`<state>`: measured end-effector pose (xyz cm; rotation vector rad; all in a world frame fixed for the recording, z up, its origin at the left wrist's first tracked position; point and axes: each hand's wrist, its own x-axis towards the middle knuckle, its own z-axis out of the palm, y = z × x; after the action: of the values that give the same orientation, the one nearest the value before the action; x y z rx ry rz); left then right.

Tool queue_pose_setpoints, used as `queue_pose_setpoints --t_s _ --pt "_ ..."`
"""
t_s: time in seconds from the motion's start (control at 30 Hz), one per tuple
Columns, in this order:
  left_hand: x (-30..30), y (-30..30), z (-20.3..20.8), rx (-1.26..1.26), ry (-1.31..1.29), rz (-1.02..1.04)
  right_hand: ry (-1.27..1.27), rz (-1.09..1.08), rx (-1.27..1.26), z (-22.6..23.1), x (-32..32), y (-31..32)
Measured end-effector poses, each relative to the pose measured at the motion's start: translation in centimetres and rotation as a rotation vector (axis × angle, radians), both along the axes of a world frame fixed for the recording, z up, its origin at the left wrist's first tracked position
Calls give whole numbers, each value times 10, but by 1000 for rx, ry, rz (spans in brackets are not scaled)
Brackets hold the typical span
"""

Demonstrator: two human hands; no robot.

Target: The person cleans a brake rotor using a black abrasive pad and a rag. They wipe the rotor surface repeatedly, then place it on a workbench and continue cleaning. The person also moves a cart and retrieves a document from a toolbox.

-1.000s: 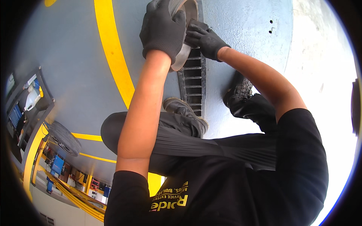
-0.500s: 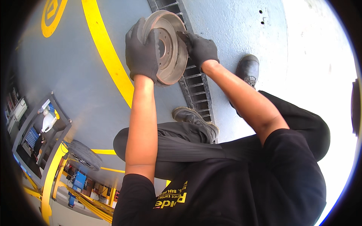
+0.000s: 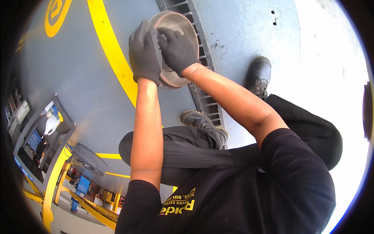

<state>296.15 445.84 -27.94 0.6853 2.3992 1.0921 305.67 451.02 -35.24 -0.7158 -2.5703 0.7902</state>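
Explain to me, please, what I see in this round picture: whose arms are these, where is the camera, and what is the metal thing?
The camera sits on a person's head and looks down, so the arms entering from below belong to that person. The wide lens bends straight lines and makes the picture round. Both hands wear dark work gloves. The left hand grips the left edge of a round metal disc, which looks like a brake disc; the right hand lies on its face. Below is a grey painted floor with a yellow line and a metal drain grate. You also see the person's boots and dark trousers. At the lower left stand a tyre and shelves with bottles.
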Motion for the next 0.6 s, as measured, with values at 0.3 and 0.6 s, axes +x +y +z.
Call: queue_pose_setpoints --t_s 0.3,0.6 --pt "10 -11 -12 -33 14 72 -1149 187 -503 23 4 19" --pt "18 1 -4 -92 68 61 -680 1076 -684 42 -14 83"
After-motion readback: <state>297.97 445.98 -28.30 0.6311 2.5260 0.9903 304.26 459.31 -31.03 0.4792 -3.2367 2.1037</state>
